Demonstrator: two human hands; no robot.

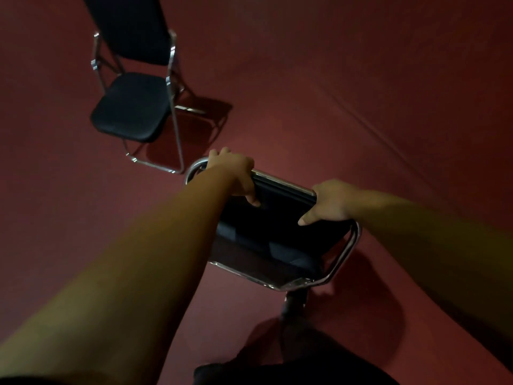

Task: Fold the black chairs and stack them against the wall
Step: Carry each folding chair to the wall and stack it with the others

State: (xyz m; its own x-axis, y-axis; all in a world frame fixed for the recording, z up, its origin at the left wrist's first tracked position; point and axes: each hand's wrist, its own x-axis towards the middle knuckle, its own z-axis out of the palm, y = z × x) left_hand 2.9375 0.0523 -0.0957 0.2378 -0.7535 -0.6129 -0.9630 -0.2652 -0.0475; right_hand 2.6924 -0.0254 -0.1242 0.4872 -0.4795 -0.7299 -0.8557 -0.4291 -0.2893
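Just below me is a black padded folding chair [277,232] with a chrome frame, seen from above and mostly folded flat. My left hand [236,173] grips the top left of its frame. My right hand [330,202] grips the top right edge, thumb pressed on the black padding. A second black chair [130,107] stands unfolded on the floor at the upper left, its seat facing me and its tall backrest rising out of view.
A dark red carpet [361,107] covers the whole floor, with a crease running diagonally at the right. My leg and foot [294,329] are below the held chair. No wall is in view.
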